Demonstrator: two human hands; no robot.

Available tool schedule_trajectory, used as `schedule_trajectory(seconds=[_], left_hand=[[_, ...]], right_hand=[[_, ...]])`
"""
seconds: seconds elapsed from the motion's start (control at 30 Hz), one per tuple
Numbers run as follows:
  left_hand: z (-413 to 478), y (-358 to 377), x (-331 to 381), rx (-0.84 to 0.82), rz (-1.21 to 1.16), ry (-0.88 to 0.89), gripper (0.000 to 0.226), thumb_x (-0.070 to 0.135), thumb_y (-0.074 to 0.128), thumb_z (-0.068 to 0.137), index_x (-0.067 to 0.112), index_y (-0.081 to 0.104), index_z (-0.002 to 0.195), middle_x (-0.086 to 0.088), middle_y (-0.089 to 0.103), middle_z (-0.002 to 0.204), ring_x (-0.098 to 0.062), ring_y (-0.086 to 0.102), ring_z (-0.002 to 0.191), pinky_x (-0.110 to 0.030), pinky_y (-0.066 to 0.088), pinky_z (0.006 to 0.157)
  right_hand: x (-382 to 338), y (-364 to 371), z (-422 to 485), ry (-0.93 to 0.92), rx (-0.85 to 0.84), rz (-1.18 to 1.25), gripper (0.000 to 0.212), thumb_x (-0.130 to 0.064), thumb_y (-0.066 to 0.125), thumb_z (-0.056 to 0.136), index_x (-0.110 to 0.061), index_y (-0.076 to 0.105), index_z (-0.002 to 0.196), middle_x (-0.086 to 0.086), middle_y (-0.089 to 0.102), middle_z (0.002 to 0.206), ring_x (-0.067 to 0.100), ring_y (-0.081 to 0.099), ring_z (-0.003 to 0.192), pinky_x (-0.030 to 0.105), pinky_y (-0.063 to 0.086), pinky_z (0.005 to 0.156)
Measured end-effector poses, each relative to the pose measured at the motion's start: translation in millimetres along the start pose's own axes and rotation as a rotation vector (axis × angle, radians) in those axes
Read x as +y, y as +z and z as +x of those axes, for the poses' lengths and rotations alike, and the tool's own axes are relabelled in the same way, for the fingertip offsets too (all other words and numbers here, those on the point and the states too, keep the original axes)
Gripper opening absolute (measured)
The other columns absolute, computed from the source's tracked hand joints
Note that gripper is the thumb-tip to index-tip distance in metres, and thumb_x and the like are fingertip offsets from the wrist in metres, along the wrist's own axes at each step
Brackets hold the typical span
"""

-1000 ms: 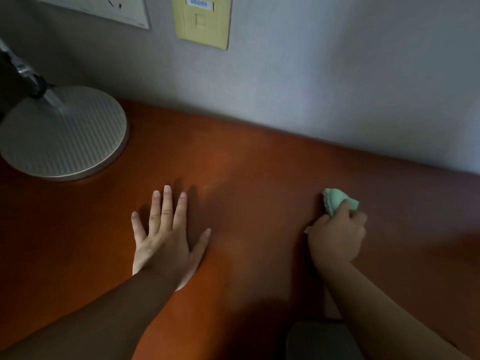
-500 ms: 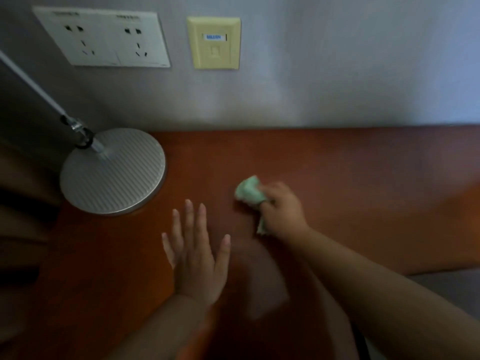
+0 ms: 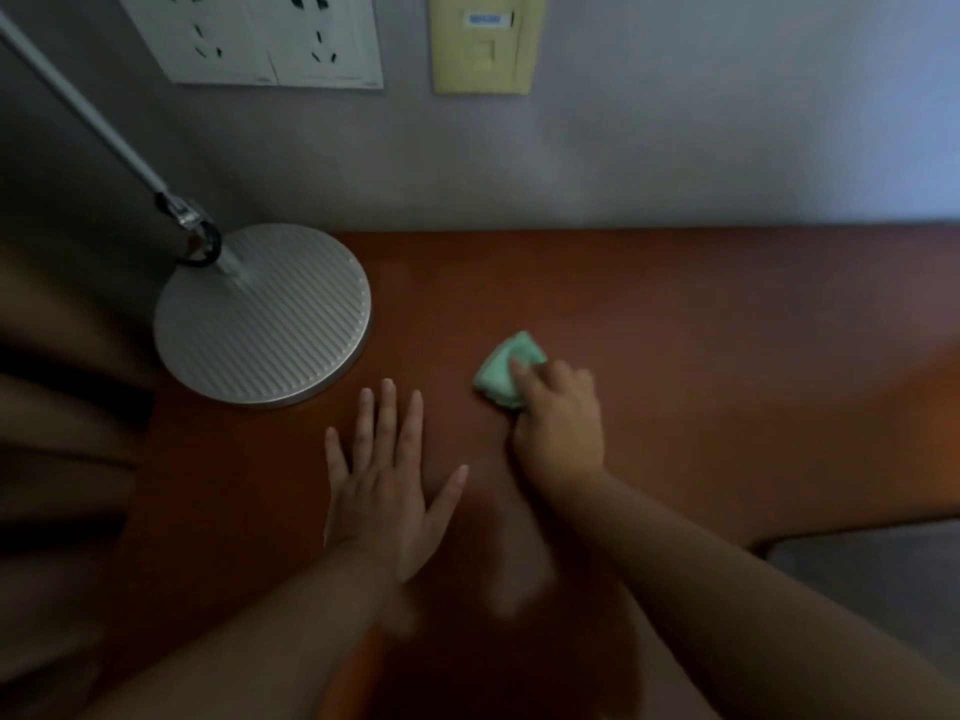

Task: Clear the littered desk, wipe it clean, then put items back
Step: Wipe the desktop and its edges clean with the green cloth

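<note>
hands: two in view, both down on the surface (image 3: 701, 324), close together but not touching
left hand (image 3: 384, 491): flat, palm down, fingers straight and spread, holding nothing
right hand (image 3: 561, 428): fingers curled over the cloth, pressing it onto the wood
cloth (image 3: 506, 371): just one, green, bunched up, poking out past the right fingertips toward the wall (image 3: 675, 148); it's up and right of the left fingertips, clear of them
lamp: one, round ribbed base (image 3: 262, 314) just beyond the left hand, thin arm (image 3: 78, 101) slanting off upper left
wall plates: two, a white socket panel (image 3: 260, 39) and a yellow plate (image 3: 485, 41) beside it
</note>
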State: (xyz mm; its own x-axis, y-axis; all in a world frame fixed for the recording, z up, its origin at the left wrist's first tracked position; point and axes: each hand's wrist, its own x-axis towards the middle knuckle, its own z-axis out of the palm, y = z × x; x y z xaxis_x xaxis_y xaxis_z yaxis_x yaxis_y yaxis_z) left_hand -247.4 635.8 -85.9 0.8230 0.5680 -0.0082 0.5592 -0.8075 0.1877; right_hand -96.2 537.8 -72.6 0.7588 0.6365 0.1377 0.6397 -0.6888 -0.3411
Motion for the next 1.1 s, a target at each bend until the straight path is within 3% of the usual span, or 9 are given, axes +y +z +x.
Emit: schedule_trajectory(seconds=[0.17,0.27,0.37,0.47,0.67,0.8,0.93,1.03,1.1], left_hand=[[-11.7,-13.6,-3.3,0.095,-0.323,-0.034,0.072,0.063,0.012,0.092,0.017,0.017,0.146,-0.008,0.022,0.154,-0.024,0.011,0.142,-0.056,0.017,0.108],[-23.1,-30.1,-14.7,0.156,-0.418,-0.073,0.076,0.066,0.012,0.090,0.016,0.021,0.148,-0.008,0.023,0.154,-0.025,0.014,0.143,-0.050,0.016,0.110],[-39.4,-44.3,-31.5,0.100,-0.395,-0.185,0.080,0.064,0.014,0.084,0.018,0.026,0.148,-0.001,0.017,0.157,-0.018,0.008,0.145,-0.046,0.010,0.115],[-54.6,-49.3,-44.8,0.080,-0.382,-0.261,0.079,0.062,0.013,0.082,0.020,0.028,0.147,0.000,0.016,0.157,-0.017,0.008,0.145,-0.042,0.010,0.115],[-93.0,-50.1,-53.8,0.112,-0.412,-0.385,0.067,0.050,0.024,0.088,0.017,0.031,0.146,-0.003,0.019,0.157,-0.020,0.012,0.145,-0.037,0.012,0.114],[-117.0,-52.6,-55.1,0.134,-0.408,-0.434,0.066,0.047,0.024,0.088,0.013,0.040,0.142,-0.007,0.027,0.153,-0.024,0.019,0.143,-0.038,0.015,0.115],[-153.9,-51.3,-49.4,0.127,-0.325,-0.427,0.071,0.053,0.019,0.086,0.014,0.047,0.137,-0.008,0.032,0.151,-0.027,0.024,0.141,-0.039,0.018,0.113],[-188.5,-48.3,-36.8,0.142,-0.324,-0.486,0.071,0.054,0.019,0.087,0.014,0.047,0.137,-0.008,0.031,0.152,-0.026,0.022,0.142,-0.039,0.017,0.113],[-218.0,-45.0,-23.7,0.167,-0.336,-0.545,0.059,0.045,0.029,0.091,0.012,0.047,0.137,-0.009,0.030,0.152,-0.026,0.021,0.143,-0.042,0.016,0.114]], right_hand=[[-30.8,-16.0,-60.6,-0.282,-0.317,0.274,0.045,-0.016,0.043,0.074,-0.014,0.070,0.110,0.009,0.066,0.094,0.032,0.058,0.077,0.027,0.041,0.071],[-13.9,-48.5,-41.8,0.107,-0.234,0.512,0.040,-0.002,0.054,0.079,-0.013,0.068,0.114,0.009,0.070,0.109,0.015,0.063,0.097,0.014,0.040,0.078],[32.2,-66.0,-9.9,0.375,-0.066,0.229,0.051,-0.002,0.053,0.081,-0.020,0.058,0.129,0.009,0.059,0.128,0.025,0.056,0.116,0.026,0.042,0.093],[39.3,-57.1,-10.1,0.466,-0.135,-0.023,0.058,-0.003,0.048,0.082,-0.019,0.046,0.138,0.016,0.044,0.131,0.036,0.040,0.118,0.034,0.035,0.099],[-48.7,-12.5,-86.9,-0.012,-0.203,0.014,0.057,-0.018,0.044,0.065,-0.018,0.066,0.118,0.012,0.062,0.116,0.037,0.055,0.096,0.034,0.043,0.081],[-69.5,-12.3,-176.2,-0.398,-0.294,0.072,0.051,-0.026,0.035,0.064,-0.030,0.075,0.096,-0.006,0.070,0.097,0.015,0.051,0.078,0.020,0.036,0.067],[-65.4,-31.1,-217.3,-0.654,-0.517,0.278,0.045,-0.019,0.040,0.069,-0.023,0.075,0.096,-0.006,0.073,0.095,0.014,0.066,0.077,0.023,0.047,0.079],[-50.3,-59.5,-181.2,-0.346,-0.421,0.504,0.030,0.001,0.047,0.089,0.007,0.064,0.113,0.001,0.072,0.092,0.003,0.063,0.084,0.017,0.047,0.081],[-27.6,-76.9,-144.6,-0.064,-0.266,0.411,0.039,0.004,0.049,0.089,-0.005,0.058,0.126,0.002,0.062,0.112,0.008,0.055,0.103,0.014,0.038,0.088]])
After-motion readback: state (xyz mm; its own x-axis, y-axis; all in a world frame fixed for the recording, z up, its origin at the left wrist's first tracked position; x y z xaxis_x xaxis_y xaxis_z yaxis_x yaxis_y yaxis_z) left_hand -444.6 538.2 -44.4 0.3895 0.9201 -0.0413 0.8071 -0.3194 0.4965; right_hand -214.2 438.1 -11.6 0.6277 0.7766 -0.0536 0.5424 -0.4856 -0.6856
